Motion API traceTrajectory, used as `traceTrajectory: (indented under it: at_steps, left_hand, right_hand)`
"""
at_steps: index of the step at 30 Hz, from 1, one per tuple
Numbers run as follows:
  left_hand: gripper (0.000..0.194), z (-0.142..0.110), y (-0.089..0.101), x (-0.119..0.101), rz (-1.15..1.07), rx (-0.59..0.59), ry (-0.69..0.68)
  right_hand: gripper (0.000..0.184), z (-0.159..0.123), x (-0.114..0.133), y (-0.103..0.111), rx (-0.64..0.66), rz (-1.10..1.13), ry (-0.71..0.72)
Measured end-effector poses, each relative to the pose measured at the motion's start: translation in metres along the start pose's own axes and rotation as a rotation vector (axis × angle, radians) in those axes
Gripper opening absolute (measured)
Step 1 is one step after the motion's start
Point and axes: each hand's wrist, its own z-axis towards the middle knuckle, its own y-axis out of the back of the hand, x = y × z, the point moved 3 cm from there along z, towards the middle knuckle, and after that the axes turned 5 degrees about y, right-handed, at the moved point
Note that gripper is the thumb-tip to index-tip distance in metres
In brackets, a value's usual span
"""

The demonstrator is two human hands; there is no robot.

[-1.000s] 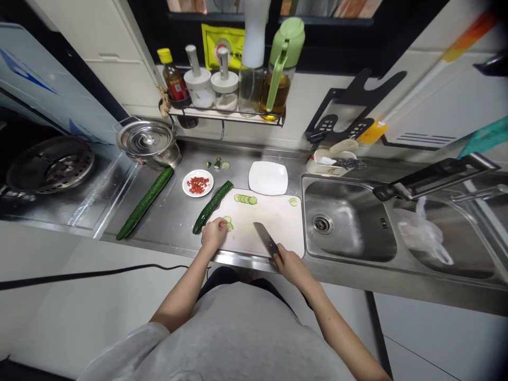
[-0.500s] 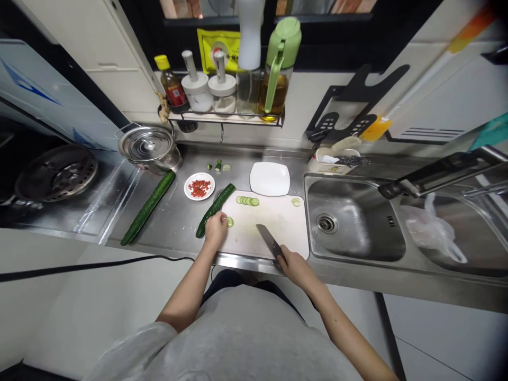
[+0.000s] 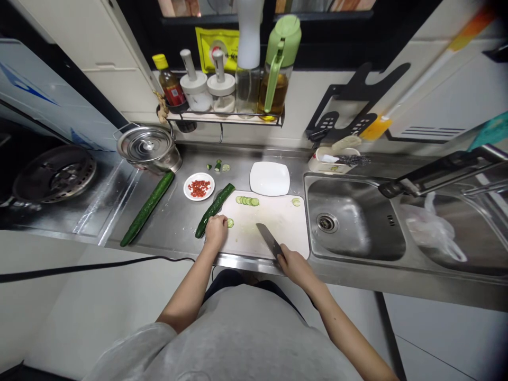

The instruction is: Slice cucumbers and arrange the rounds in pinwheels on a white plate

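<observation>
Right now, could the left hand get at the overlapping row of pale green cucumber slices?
Likely yes: the left hand is near the row; the round green slice beside it hardly blocks the way, and the grey-bladed knife is off right.

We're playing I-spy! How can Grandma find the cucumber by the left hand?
Find the double sink, then the white cutting board just left of it. At that board's left side lies a dark green cucumber, slanting beside the left hand. The other long cucumber lies farther left, near the steel pot; this one looks shorter.
</observation>
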Motion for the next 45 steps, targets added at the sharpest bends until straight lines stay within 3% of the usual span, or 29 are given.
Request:
traceTrajectory:
  at_steps: [10, 17, 26, 38, 45]
  left_hand:
    - [0.028, 0.000, 0.010, -0.016, -0.095, -0.065, 0.039]
    - [0.026, 0.024, 0.001, -0.058, -0.196, -0.021, -0.043]
    - [0.031, 0.057, -0.012, -0.109, -0.033, 0.055, -0.161]
    - [0.020, 0.057, -0.015, -0.121, 0.019, 0.039, -0.243]
    - [0.021, 0.054, -0.010, -0.114, -0.031, 0.106, -0.172]
  right_hand:
    - [0.020, -0.003, -0.004, 0.006, -0.020, 0.023, -0.036]
    - [0.020, -0.006, -0.011, 0.006, -0.027, 0.026, -0.061]
    - [0.019, -0.011, -0.022, 0.006, -0.029, 0.045, -0.101]
    - [0.019, -0.011, -0.029, 0.007, -0.051, 0.055, -0.105]
    - [0.016, -0.008, -0.027, 0.010, -0.056, 0.025, -0.104]
